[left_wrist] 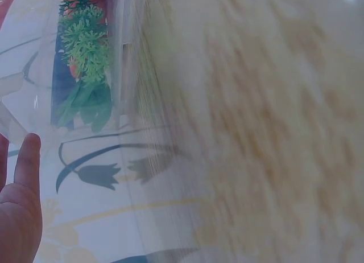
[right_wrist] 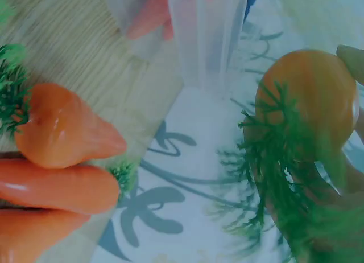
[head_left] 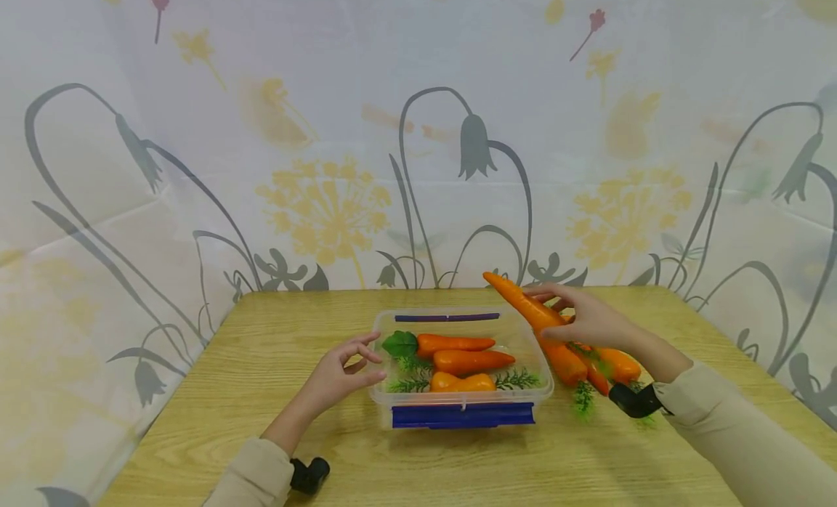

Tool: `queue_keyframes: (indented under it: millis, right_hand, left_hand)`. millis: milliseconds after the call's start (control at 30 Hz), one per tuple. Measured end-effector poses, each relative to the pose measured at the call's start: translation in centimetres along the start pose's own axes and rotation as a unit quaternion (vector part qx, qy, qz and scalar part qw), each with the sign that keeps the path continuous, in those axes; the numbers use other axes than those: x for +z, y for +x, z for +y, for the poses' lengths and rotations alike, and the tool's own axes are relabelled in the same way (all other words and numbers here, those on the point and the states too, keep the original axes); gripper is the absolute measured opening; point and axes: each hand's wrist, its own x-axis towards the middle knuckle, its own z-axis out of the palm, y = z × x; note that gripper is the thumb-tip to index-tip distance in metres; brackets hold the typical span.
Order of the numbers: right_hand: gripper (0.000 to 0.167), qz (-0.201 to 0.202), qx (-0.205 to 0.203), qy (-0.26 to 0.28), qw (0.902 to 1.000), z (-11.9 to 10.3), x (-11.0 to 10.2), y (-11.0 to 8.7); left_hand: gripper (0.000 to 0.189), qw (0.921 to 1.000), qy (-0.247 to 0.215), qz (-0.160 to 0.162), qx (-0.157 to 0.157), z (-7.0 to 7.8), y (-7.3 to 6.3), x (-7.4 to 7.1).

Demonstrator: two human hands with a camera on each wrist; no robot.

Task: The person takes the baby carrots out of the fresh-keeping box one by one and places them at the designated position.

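Observation:
My right hand (head_left: 591, 318) grips an orange toy carrot (head_left: 519, 296) between thumb and fingers, its tip tilted up to the left, just right of the box. In the right wrist view the blunt end of the held carrot (right_wrist: 304, 103) shows with feathery green leaves (right_wrist: 278, 143) over it. A clear plastic box (head_left: 386, 325) with blue clips contains several orange carrots (head_left: 474, 359) with green tops. At the box's left side, my left hand (head_left: 336, 372) has its fingers loosely bent, fingertips right by the rim, holding nothing.
More carrots (head_left: 617, 363) lie in a pile on the wood-grain table (head_left: 275, 347), right of the box and under my right hand. A flower-patterned cloth (head_left: 340, 129) hangs behind the table's far edge.

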Motion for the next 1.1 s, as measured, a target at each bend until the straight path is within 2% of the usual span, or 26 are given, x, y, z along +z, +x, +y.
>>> queue_keyframes:
  millis: [367, 600, 867, 1100]
  right_hand:
    - [0.053, 0.035, 0.005, -0.004, 0.9994, 1.4, -0.7, -2.3]
    - [0.053, 0.057, 0.058, -0.020, 0.9965, 2.6, -1.1, -4.1]
    - [0.052, 0.081, 0.069, -0.029, 0.9939, 4.6, -1.6, -6.1]
    - [0.054, 0.090, 0.103, -0.026, 0.9903, 6.3, -2.0, -7.4]
  left_hand:
    - [0.028, 1.0000, 0.000, 0.002, -0.002, 0.0, 0.0, -0.1]
    - [0.026, 1.0000, -0.001, -0.001, -0.001, 0.0, -0.1, 0.0]
    - [0.022, 1.0000, 0.001, -0.002, 0.004, 0.1, -0.1, 0.1]
    - [0.023, 1.0000, 0.001, 0.000, 0.000, 0.2, -0.1, 0.0]
